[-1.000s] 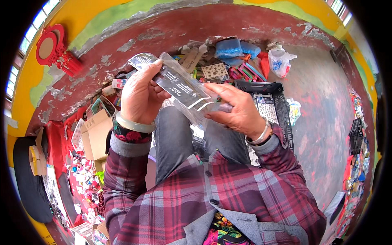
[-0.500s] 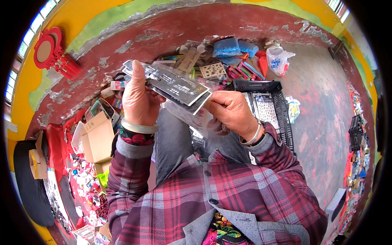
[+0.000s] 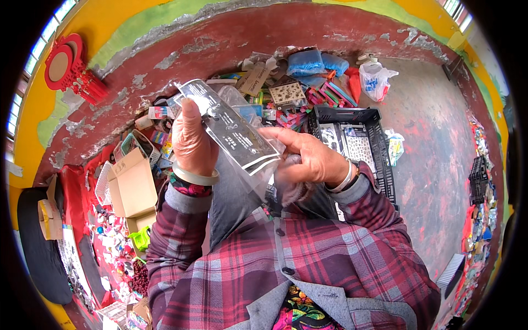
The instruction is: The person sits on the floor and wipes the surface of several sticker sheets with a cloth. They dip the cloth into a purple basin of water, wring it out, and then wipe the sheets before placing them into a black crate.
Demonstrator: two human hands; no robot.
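Note:
My left hand (image 3: 195, 143) grips a small stack of flat black cards (image 3: 234, 125) with white print, the thumb lying on top. The cards are tilted, their lower end pointing toward my right hand. Clear plastic wrapping (image 3: 250, 179) hangs beneath and around them over my lap. My right hand (image 3: 313, 157) is closed at the lower right end of the stack, pinching the clear plastic near the cards' edge; the index finger reaches along that edge. Just under this hand a brown shape (image 3: 294, 184) is blurred, and I cannot make it out.
A black plastic crate (image 3: 379, 143) holding patterned sheets (image 3: 360, 148) stands at the right. Ahead lie blue packs (image 3: 306, 63), colourful tubes (image 3: 335, 93) and a white plastic bag (image 3: 375, 80). An open cardboard box (image 3: 132, 187) and scattered small items are on the left.
The cards have swung to a steeper tilt, their lower end toward me. My right hand has dropped slightly from their corner, and its index finger has stretched out. More clear plastic shows beyond the cards.

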